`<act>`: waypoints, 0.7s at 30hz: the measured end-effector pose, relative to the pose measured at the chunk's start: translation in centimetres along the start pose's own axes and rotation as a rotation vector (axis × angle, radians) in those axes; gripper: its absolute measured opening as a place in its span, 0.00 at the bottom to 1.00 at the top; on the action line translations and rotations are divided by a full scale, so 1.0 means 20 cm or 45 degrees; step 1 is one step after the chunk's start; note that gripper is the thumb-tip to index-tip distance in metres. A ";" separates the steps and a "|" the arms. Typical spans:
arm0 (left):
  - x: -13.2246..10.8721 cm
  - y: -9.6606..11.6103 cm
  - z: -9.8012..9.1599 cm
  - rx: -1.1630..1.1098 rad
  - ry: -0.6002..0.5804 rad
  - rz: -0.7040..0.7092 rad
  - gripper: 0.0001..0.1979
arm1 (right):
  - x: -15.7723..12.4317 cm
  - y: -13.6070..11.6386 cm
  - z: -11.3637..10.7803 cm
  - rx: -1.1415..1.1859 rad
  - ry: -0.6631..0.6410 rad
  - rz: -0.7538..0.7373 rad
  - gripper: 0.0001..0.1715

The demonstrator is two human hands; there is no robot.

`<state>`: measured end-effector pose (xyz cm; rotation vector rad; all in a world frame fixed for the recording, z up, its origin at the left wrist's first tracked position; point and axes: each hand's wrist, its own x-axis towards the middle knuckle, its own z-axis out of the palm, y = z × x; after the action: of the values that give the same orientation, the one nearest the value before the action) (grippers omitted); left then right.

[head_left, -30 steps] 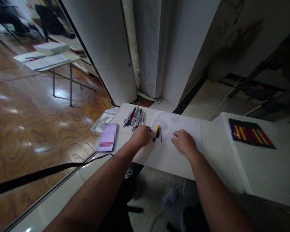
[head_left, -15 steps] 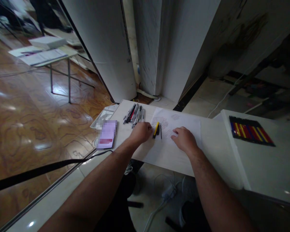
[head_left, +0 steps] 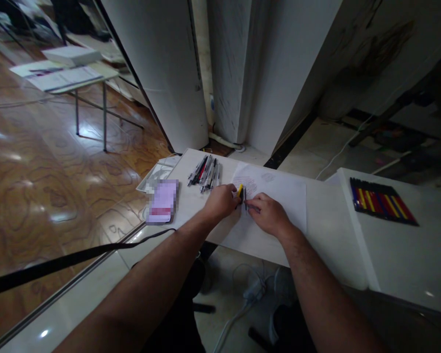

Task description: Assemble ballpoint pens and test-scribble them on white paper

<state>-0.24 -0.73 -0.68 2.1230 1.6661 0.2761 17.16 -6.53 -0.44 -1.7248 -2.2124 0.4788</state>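
Observation:
A yellow marker [head_left: 240,188] with a black lower end lies on the written-on sheet of paper [head_left: 294,201]. My left hand [head_left: 222,202] has its fingers closed at the marker, covering part of it. Just right of it is a thin black stick [head_left: 245,193], perhaps a pen or a refill. My right hand [head_left: 269,213] has its fingertips together against this stick from the right. Up and left of my left hand lies a loose bunch of pens [head_left: 206,172], mostly clear and black with a red one.
On the left edge of the white table [head_left: 327,215] lies a phone [head_left: 163,201], pixelated. A pack of coloured markers [head_left: 384,201] rests on the raised surface at right. A black strap [head_left: 77,255] crosses at left. Cables and a power strip [head_left: 253,291] are below.
Both hands have come closer together over the paper. My left hand moved right onto the yellow marker; my right hand moved left to the thin black stick, its fingers closing.

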 end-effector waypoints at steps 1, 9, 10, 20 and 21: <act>0.00 0.00 0.00 0.001 -0.012 -0.008 0.18 | 0.00 0.00 0.00 -0.009 -0.015 -0.002 0.17; 0.00 -0.01 -0.01 0.039 0.025 -0.018 0.17 | 0.00 0.00 0.00 -0.072 0.035 0.099 0.15; 0.01 -0.01 -0.01 0.046 0.038 -0.018 0.16 | 0.00 0.00 0.00 -0.071 0.045 0.109 0.15; 0.01 -0.02 -0.01 0.102 0.019 -0.019 0.16 | 0.00 0.00 -0.01 -0.136 0.046 0.195 0.13; 0.01 -0.03 -0.01 0.107 0.027 -0.018 0.15 | 0.00 0.00 -0.01 -0.139 0.059 0.203 0.13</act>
<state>-0.70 -0.41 -0.80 2.1750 1.7327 0.2289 17.27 -6.41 -0.32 -1.9583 -2.1154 0.3555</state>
